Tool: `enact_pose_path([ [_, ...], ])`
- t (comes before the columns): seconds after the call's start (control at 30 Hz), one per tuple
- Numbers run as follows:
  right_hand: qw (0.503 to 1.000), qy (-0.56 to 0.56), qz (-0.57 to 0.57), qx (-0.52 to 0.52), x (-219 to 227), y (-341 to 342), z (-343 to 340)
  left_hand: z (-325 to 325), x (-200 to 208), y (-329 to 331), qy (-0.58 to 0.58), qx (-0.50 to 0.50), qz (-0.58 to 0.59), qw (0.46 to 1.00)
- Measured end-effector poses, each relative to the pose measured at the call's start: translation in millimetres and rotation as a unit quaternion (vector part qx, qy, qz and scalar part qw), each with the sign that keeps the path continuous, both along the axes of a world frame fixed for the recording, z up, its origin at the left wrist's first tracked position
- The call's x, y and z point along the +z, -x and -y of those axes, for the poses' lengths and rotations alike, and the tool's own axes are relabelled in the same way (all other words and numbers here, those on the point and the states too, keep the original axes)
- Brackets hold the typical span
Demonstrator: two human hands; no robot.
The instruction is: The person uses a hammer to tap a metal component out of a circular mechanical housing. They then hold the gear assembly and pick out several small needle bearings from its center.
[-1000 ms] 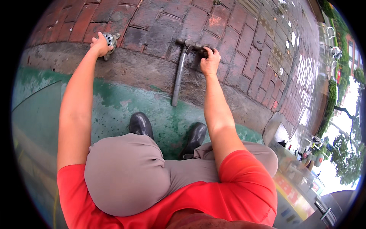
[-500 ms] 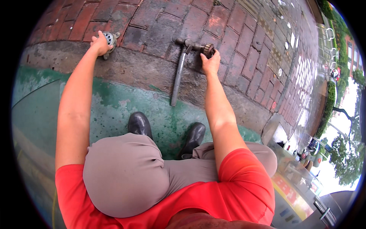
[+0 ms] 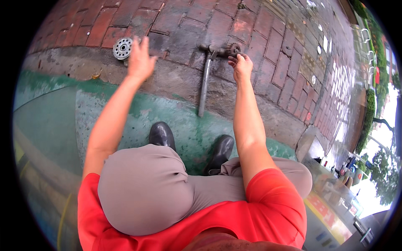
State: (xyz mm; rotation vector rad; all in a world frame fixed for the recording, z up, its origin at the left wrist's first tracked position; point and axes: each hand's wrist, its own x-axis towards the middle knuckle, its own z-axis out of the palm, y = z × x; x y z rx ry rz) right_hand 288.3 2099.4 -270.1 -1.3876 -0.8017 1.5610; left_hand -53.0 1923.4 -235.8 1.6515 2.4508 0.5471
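A round grey metal piece with a ring of holes (image 3: 123,49) lies at the left on the edge of the brick paving. My left hand (image 3: 141,62) is just right of it, fingers spread, and partly covers its right side. A hammer (image 3: 204,85) with a grey metal handle lies in the middle, its handle toward me. Touching or close to the right end of its head is a brown toothed metal part (image 3: 233,49). Beside that part, my right hand (image 3: 243,67) has its fingers drawn together around something small and dark, too little to make out.
Red and dark brick paving (image 3: 180,35) stretches ahead, wet in places. Nearer is a rough concrete strip (image 3: 171,83), then a worn green floor (image 3: 184,138) under my dark boots (image 3: 162,134). At the far right are a hedge (image 3: 367,117) and white metal railings.
My left hand has let go of the round holed piece and moved right, fingers spreading. My right hand has drawn slightly back from the toothed part. The view has shifted a little.
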Motion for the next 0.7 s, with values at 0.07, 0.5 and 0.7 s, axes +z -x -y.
enact_pose_path([
  [0.07, 0.996, 0.001, 0.086, 0.005, 13, 9, -6, 7, 10, -52, 0.003, -0.034, 0.097, 0.995],
  [0.5, 0.741, -0.17, 0.59, 0.27, -7, 4, -50, 47, 22, -36, 0.076, -0.012, 0.192, 0.978],
  [0.7, 0.739, -0.202, 0.59, 0.257, -22, 12, -44, 59, 22, -46, 0.093, -0.021, 0.219, 0.971],
])
